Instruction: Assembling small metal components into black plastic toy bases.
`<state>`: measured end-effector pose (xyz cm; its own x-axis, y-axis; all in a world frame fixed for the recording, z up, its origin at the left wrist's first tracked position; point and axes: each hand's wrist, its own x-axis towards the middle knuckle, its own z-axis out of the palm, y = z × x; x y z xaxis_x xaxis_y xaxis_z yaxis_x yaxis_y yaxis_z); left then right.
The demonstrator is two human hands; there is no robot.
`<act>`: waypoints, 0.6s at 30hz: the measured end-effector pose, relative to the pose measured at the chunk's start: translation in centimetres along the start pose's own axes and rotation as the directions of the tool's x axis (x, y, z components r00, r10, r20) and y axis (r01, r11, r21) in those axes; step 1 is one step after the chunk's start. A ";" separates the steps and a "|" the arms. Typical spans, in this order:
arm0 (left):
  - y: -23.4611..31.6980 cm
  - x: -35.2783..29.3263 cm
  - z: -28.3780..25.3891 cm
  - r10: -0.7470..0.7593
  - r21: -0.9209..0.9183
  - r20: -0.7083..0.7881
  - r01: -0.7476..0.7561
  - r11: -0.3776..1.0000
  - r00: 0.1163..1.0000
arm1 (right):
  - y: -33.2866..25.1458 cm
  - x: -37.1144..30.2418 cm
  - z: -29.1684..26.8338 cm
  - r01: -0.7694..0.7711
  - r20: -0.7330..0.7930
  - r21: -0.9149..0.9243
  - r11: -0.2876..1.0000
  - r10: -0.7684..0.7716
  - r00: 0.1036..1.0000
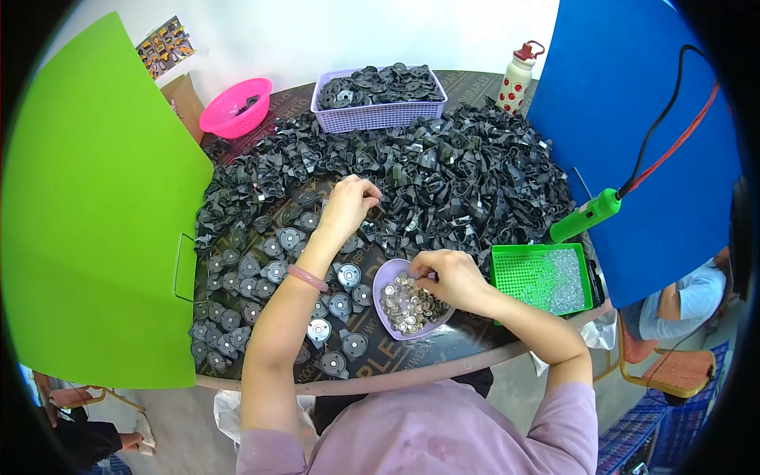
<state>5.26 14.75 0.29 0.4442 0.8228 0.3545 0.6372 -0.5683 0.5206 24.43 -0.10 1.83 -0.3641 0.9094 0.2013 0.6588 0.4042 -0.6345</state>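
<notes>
My left hand [346, 207] reaches over the near edge of a heap of black plastic parts [443, 182]. Its fingers are drawn together, and whatever is between them is too small to make out. Over a purple heart-shaped bowl [385, 323], my right hand [453, 279] has its fingertips pinched at the small round metal pieces [408, 305] inside; whether one is held is hidden. Left of the bowl, round dark housings with silver discs [349, 275] lie spread across the table, several of them partly covered by my left forearm.
A green tray of small shiny pieces [565, 279] stands right of the bowl, below a hanging green power screwdriver [587, 216]. Behind the heap are a purple basket [380, 119], a pink basket [229, 119] and a bottle [516, 79]. Green [95, 206] and blue panels [649, 158] flank the table.
</notes>
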 end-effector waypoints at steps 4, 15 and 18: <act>1.5 -0.1 -1.3 -0.015 -0.110 -0.058 0.008 0.994 0.998 | -0.2 0.2 0.0 0.041 -0.001 -0.127 0.991 -0.041 0.999; 3.7 -8.2 -5.0 -0.166 -0.977 0.151 0.173 0.126 0.974 | -3.1 0.3 -2.5 0.108 -0.204 0.050 0.993 -0.096 0.974; 5.1 -10.5 -4.4 -0.121 -0.964 0.225 0.203 -0.169 0.967 | -4.3 0.7 -2.7 0.164 -0.293 0.131 0.978 -0.119 0.949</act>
<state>1.02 3.24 2.62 0.4939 0.8632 0.1049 -0.6246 0.2683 0.7334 23.10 -0.92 6.71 -0.2313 0.8432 0.4853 0.4982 0.5311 -0.6854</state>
